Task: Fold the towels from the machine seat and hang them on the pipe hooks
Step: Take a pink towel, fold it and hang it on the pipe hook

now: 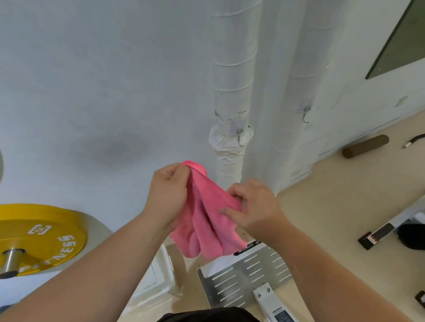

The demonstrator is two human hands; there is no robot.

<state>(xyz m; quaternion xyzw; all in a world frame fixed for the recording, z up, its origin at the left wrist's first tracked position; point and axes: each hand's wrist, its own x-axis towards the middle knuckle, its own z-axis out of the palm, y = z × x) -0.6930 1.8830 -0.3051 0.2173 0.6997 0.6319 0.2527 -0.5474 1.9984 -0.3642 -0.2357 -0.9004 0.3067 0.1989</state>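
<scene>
Left hand (169,195), right hand (254,207) raised, fingers pinched (forearms bare).

Bright, even, soft daylight-like light, no glare. Faint dark shadow patch on wall (126,149). Strong wide-angle bending at edges: pipes (234,86) lean, yellow weight plate (48,226) stretched. Slightly soft overall, mild compression smear; forearms at bottom blurred.

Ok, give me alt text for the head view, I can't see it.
Both hands, left and right, hold a bunched pink towel in front of two wrapped white pipes, each with an empty hook. A yellow weight plate sits lower left.
</scene>
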